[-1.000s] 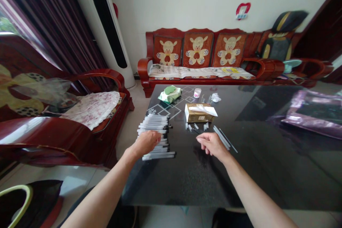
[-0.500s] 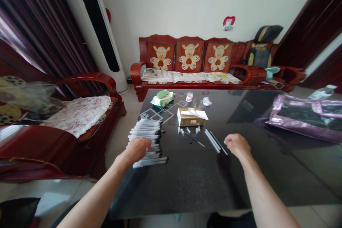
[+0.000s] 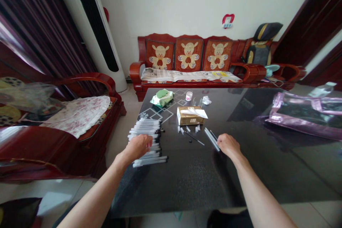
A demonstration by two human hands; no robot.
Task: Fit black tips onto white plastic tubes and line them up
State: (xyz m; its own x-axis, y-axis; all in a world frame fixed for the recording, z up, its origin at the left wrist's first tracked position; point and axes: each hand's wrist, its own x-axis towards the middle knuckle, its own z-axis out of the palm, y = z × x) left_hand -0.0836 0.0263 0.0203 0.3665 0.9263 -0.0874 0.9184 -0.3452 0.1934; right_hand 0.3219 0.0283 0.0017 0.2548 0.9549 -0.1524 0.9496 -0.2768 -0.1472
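A long row of white pens with black ends (image 3: 145, 124) lies along the left side of the black table. My left hand (image 3: 139, 146) rests over the middle of this row, its fingers curled closed; what they hold, if anything, is hidden. On the right, a few white pen barrels (image 3: 211, 138) lie slanted, with a thin dark-ended stick (image 3: 213, 134) beside them. My right hand (image 3: 229, 145) is at the stick's lower end, fingers pinched and covering that end; its grip is hidden. Small clear caps (image 3: 197, 129) and a thin pen refill (image 3: 196, 139) lie between the hands.
A gold tissue box (image 3: 191, 117) stands mid-table, behind the small caps. Farther back are a green wipes pack (image 3: 162, 98), a small white cup (image 3: 188, 96) and crumpled tissue (image 3: 206, 100). A clear bag with purple edges (image 3: 301, 121) covers the right side.
My right hand has moved left, onto the lower end of the thin dark-ended stick. My left hand has stayed over the pen row.
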